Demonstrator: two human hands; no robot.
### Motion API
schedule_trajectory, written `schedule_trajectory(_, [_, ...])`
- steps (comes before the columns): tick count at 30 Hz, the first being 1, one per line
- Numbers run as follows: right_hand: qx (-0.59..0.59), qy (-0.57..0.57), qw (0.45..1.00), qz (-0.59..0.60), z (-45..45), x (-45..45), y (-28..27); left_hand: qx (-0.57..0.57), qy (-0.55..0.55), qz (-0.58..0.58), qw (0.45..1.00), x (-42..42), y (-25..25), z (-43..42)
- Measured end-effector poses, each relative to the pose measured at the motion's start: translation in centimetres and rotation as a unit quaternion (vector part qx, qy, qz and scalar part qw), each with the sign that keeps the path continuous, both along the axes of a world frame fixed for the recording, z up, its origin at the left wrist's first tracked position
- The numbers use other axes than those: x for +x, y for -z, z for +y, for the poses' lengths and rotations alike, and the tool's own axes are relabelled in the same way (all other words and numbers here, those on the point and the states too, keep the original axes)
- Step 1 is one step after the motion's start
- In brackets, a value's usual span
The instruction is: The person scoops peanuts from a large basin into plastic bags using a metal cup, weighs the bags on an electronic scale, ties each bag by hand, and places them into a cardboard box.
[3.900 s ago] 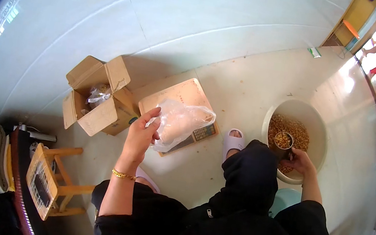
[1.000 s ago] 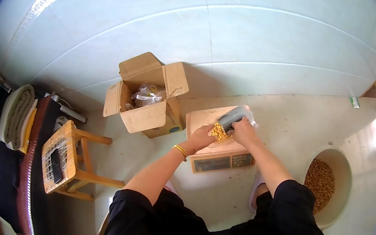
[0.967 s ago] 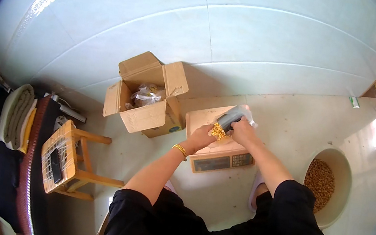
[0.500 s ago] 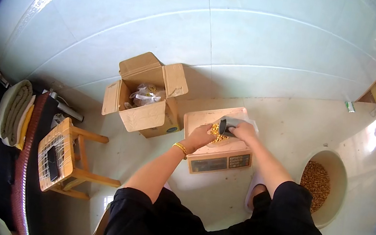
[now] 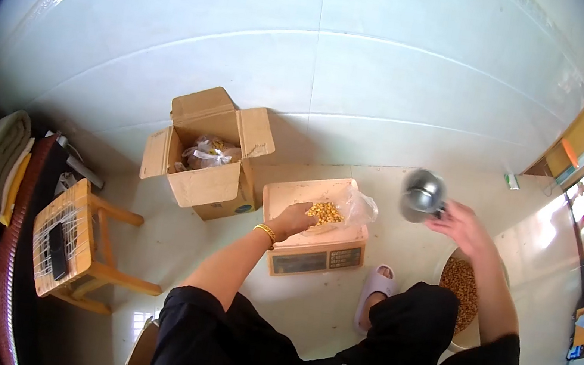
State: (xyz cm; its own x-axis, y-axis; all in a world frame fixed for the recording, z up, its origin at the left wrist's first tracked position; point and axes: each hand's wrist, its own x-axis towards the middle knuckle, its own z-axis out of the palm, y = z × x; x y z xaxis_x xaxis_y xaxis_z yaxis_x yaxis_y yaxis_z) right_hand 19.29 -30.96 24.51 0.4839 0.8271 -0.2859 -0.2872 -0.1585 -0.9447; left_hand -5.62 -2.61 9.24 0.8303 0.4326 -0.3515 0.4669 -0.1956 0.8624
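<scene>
A clear plastic bag (image 5: 359, 208) with yellow corn kernels (image 5: 325, 213) in it lies open on the pan of an orange weighing scale (image 5: 282, 198). My left hand (image 5: 291, 220) is closed on the bag's left edge; its fingertips are partly hidden. Right of the scale and off the floor, my right hand (image 5: 458, 224) grips a shiny metal cup (image 5: 422, 194) by its dark handle. The cup is blurred, its round mouth facing up toward me, and I make out no kernels in it. Under my right forearm stands a pale bucket (image 5: 466, 340) holding brownish kernels (image 5: 459, 287).
An open cardboard box (image 5: 204, 188) with bagged goods stands against the tiled wall (image 5: 250, 55). To the left is a wooden stool (image 5: 80, 264) with a dark phone-like object (image 5: 58, 251) on it. My slippered foot (image 5: 374, 297) is between scale and bucket.
My right hand has carried the metal cup from above the bag out to the right, and the cup has turned from tipped to mouth-up. My left hand stays at the bag.
</scene>
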Motion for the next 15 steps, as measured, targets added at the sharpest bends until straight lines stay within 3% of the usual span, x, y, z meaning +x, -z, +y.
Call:
schedule_trajectory(4, [0.108, 0.196, 0.974, 0.029, -11.8, 0.1, 0.9, 0.015, 0.013, -0.006, 1.000, -0.2, 0.0, -0.2])
schedule_trajectory(6, [0.085, 0.212, 0.974, -0.007, -18.1, 1.7, 4.5, 0.020, 0.007, -0.007, 1.000, -0.2, -0.1, -0.2])
schedule_trajectory(8, [-0.089, 0.273, 0.957, -0.049, -23.8, 3.6, 9.1, 0.025, 0.012, 0.000, 1.000, -0.1, -0.2, -0.1])
schedule_trajectory(9, [-0.089, 0.274, 0.956, -0.048, -24.7, 3.7, 10.0, 0.026, 0.013, 0.001, 1.000, 0.0, -0.2, 0.0])
schedule_trajectory(11, [-0.345, 0.287, 0.880, -0.158, -25.8, 4.3, 12.0, -0.036, -0.017, 0.013, 0.999, 0.2, 0.0, 0.1])
schedule_trajectory(12, [-0.344, 0.285, 0.882, -0.153, -26.2, 5.0, 13.4, -0.034, -0.018, 0.019, 0.999, 0.2, 0.0, -0.1])
schedule_trajectory(13, [-0.441, 0.197, 0.812, -0.327, -26.4, 5.8, 15.0, -0.059, -0.040, 0.003, 0.997, 0.1, -0.1, -0.2])
schedule_trajectory(14, [-0.514, 0.098, 0.701, -0.485, -26.6, 6.5, 16.6, -0.085, -0.063, -0.011, 0.994, 0.0, -0.1, -0.3])
schedule_trajectory(15, [-0.486, 0.084, 0.686, -0.535, -26.2, 6.2, 17.8, -0.084, -0.063, -0.005, 0.994, 0.0, 0.0, -0.2])
